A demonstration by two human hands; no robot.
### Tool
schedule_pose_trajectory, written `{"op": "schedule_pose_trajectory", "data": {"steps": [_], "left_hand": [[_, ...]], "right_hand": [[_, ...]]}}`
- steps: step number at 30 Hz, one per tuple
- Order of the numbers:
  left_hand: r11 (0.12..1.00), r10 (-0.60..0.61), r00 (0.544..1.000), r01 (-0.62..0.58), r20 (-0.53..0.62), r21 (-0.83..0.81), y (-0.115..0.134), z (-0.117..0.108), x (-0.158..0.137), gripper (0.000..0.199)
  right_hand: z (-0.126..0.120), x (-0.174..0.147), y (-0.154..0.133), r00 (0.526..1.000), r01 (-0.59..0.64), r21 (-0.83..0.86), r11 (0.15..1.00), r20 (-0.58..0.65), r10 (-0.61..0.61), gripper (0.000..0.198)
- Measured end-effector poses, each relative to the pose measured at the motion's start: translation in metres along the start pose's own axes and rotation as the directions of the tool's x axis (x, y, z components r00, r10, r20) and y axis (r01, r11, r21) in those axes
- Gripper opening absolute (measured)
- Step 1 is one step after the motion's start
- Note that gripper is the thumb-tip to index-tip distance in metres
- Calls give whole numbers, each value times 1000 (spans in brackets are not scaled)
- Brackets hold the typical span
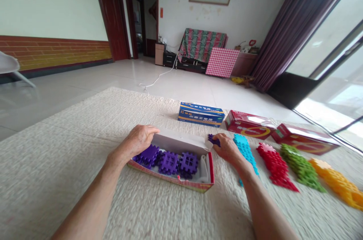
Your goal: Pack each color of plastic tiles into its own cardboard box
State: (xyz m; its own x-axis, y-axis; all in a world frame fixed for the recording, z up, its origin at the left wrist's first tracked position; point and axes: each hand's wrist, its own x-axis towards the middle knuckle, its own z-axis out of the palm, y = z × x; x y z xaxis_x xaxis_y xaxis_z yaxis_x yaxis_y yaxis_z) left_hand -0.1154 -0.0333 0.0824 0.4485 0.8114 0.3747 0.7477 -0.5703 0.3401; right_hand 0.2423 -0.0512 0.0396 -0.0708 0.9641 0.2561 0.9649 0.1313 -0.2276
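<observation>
An open cardboard box (170, 182) sits on the mat in front of me, its white lid flap (181, 138) standing up at the far side. Purple interlocking blocks (169, 162) fill most of it, some with window-like cutouts. A white item (204, 168), perhaps a cord, lies at its right end. My left hand (138, 141) is closed on the flap's left end, fingertips partly hidden. Just beyond the box's right end, my right hand (227, 147) grips a purple block (213, 140). Close beside that hand runs a row of light-blue blocks (246, 151).
Rows of red blocks (274, 166), green blocks (302, 167) and orange blocks (337, 179) lie to the right. Behind them stand a blue box (201, 116) and two red boxes, one nearer (249, 124) and one farther right (307, 138). The cream mat (85, 134) covers the floor here.
</observation>
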Motion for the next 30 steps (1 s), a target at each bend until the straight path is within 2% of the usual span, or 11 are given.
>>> {"op": "schedule_pose_trajectory", "data": {"steps": [3, 5, 7, 11, 14, 21, 27, 30], "left_hand": [[1000, -8, 1000, 8, 2, -19, -1, 2, 0, 36], [1000, -6, 1000, 6, -1, -30, -2, 2, 0, 36], [999, -6, 1000, 6, -1, -41, -2, 1, 0, 37], [996, -34, 999, 35, 16, -85, -3, -4, -1, 36], [985, -78, 997, 80, 19, -150, -4, -8, -2, 36], [929, -184, 982, 183, 28, -323, -6, -12, 0, 35], [902, -204, 979, 200, 32, -383, -6, -14, 0, 35], [901, -190, 981, 184, 24, -393, -6, -14, 0, 36]], "right_hand": [[-23, -2, -8, 997, -44, -15, 999, -58, 43, 27], [-46, -6, -21, 990, -31, 7, 999, -135, 32, 32], [-69, -13, -41, 979, 76, 63, 995, -195, -62, 37], [-94, -29, -85, 951, 296, 173, 939, -149, -272, 30], [-88, -37, -111, 940, 340, 239, 909, -96, -327, 25], [-55, -35, -162, 924, 322, 327, 888, 94, -370, 29], [-37, -19, -202, 892, 395, 282, 874, 109, -438, 27], [-30, -14, -214, 883, 433, 272, 859, 64, -465, 28]]}}
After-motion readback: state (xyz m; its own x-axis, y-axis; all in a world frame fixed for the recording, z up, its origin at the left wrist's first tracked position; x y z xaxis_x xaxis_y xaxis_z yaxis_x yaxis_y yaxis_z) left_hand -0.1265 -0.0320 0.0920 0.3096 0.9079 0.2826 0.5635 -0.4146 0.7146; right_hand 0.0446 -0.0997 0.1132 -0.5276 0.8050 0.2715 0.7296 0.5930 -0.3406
